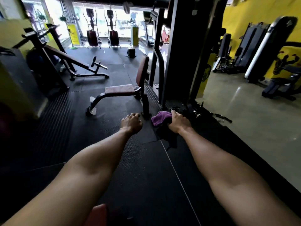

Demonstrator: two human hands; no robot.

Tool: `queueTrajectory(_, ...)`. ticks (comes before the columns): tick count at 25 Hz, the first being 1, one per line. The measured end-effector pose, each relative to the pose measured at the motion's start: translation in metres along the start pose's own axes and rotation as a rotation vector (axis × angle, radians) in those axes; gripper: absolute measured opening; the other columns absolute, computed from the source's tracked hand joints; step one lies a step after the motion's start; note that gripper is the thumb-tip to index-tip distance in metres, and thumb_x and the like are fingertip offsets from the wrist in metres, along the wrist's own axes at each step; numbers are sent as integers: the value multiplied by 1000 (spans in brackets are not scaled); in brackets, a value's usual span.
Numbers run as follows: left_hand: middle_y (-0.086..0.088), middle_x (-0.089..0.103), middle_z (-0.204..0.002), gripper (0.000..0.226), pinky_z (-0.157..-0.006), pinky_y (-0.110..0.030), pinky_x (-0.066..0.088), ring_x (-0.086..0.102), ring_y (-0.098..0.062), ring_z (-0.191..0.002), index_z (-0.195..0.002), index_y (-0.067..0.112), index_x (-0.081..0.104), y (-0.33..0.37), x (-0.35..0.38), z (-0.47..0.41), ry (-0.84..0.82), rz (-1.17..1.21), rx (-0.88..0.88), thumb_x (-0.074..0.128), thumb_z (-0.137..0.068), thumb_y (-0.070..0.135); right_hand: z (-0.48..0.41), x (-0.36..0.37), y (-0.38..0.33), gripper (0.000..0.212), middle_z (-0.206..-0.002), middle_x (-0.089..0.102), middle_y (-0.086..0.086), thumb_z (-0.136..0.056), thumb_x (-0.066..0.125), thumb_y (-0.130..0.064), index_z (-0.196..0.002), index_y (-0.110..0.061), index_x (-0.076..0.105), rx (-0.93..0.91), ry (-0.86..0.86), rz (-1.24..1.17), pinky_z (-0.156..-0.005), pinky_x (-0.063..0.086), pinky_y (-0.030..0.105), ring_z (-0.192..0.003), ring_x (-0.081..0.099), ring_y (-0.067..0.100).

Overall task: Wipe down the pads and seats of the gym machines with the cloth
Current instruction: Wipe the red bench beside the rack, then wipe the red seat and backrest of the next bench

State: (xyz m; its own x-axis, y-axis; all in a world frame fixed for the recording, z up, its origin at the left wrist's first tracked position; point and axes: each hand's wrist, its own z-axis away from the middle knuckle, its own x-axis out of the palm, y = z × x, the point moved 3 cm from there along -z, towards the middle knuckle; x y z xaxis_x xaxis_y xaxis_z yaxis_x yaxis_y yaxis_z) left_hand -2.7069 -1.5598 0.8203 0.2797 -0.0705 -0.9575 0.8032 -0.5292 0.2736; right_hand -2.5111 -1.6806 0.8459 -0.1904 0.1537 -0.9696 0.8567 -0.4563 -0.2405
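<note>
Both arms reach fwd over the black floor mat (pixel 104 128). Right grip (pixel 178 124) is closed round a purple cloth (pixel 160 119): fingers curl over its right end, and the rest bunches out to the left w/ a darker fold hanging below the wrist. The cloth is held in the air, touching no pad. Left grip (pixel 132 123) is just beside it, back of hand up, fingers loosely curled down, holding nothing.

Straight ahead, past both grips, a seat machine stands on the mat. Its red-brown seat pad (pixel 120 89) lies flat and its matching back pad (pixel 143 69) stands upright at the seat's right end. Its curved black legs touch the mat. In view the cloth sits below & right of the seat pad, well apart from it.

Right of the seat, a tall black machine frame (pixel 177 46) rises at the mat's right edge, where the mat meets a pale shiny floor (pixel 244 119). Loose metal handles (pixel 198 111) lie at the frame's foot, near the right grip.

At the mat's far-left side is a slanted bench (pixel 68 61) on a black frame. At the far edge, by bright windows, stand 2 ellipticals (pixel 92 35) (pixel 113 35). More dark machines line a yellow wall (pixel 244 13) far right. At the bottom edge a red pad (pixel 97 214) shows between the forearms, blurred.
</note>
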Motion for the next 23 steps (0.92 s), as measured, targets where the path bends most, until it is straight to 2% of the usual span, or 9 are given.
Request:
queueTrajectory(3,-5,51,-147,46,-105,-42,42,53,-25,-129,-143,23,50,0,4,-40,18,-10,-24,47,-99,39,-43,4,4,51,-130,58,11,-92,57,-21,-139,-23,38,-59,-19,-3,-86,50,42,-113,63,39)
queueTrajectory(6,-6,51,-147,47,-104,-41,41,52,-26,-129,-143,23,49,-7,12,-93,14,-19,-63,47,-99,38,-97,9,-2,57,-129,56,11,-96,50,-20,-147,-39,34,-144,-35,0,-89,51,46,-112,63,42)
queueTrajectory(8,-7,51,-147,47,-105,-40,40,52,-27,-129,-142,22,50,-12,14,-130,21,-26,-96,48,-98,37,-138,14,-9,58,-129,54,11,-98,46,-20,-149,-44,32,-184,-47,10,-91,51,48,-113,62,43)
queueTrajectory(16,-8,52,-145,46,-104,-41,41,52,-28,-129,-142,22,49,-59,-12,-259,40,-64,-199,45,-99,38,-299,18,-60,59,-136,50,11,-99,42,-19,-150,-49,34,-317,-85,18,-99,47,48,-118,59,42)
queueTrajectory(23,-10,56,-138,41,-102,-41,42,55,-30,-124,-135,20,54,-148,-15,-357,95,-50,-412,45,-98,36,-453,50,-131,70,-147,45,8,-92,47,-12,-150,-48,33,-474,-136,28,-98,48,47,-122,58,42)
